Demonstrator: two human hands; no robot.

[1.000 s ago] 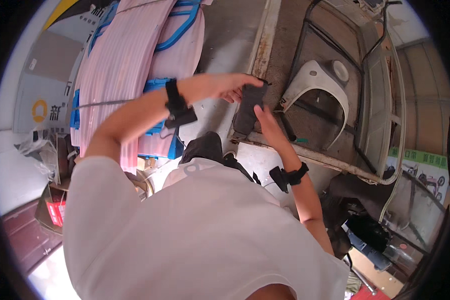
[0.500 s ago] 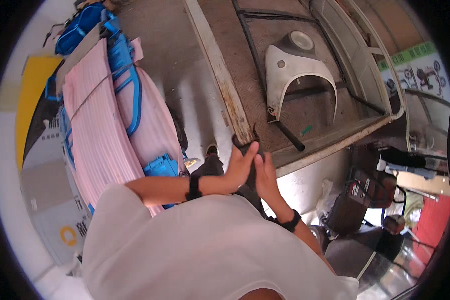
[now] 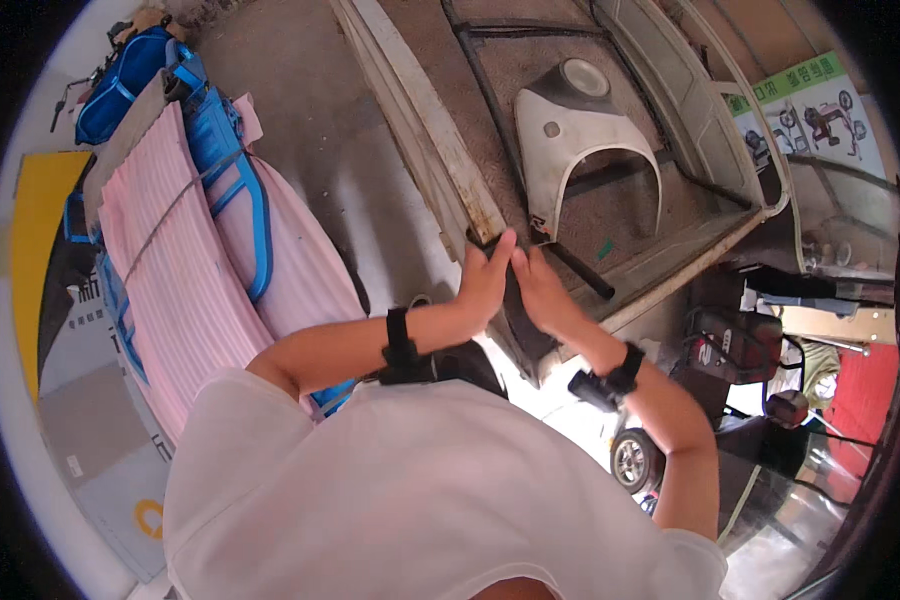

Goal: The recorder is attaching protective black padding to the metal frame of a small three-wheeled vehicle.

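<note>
I stand at the near corner of a worn metal cargo bed (image 3: 660, 275), the kind found on a cargo tricycle. My left hand (image 3: 482, 288) grips the dark end of its pale, chipped side rail (image 3: 450, 160), thumb and fingers on either side. Close beside it, my right hand (image 3: 553, 298) is closed over the corner at the end of the front edge; its fingertips are partly hidden. Inside the bed lies a white curved fairing panel (image 3: 595, 135) with a round grey part on top. A short black tube (image 3: 582, 270) rests near my right hand.
To the left stands a blue metal frame (image 3: 260, 230) with pink ribbed sheeting (image 3: 170, 260) strapped on, beside printed cartons (image 3: 100, 400). At the right are a small wheel (image 3: 632, 458), a dark red box-like part (image 3: 740, 345) and an illustrated poster (image 3: 820, 125).
Both hands remain at the corner, now a little higher in view. My right elbow has swung outward. The view has shifted, and more of the bed's outer side and the small wheel show.
</note>
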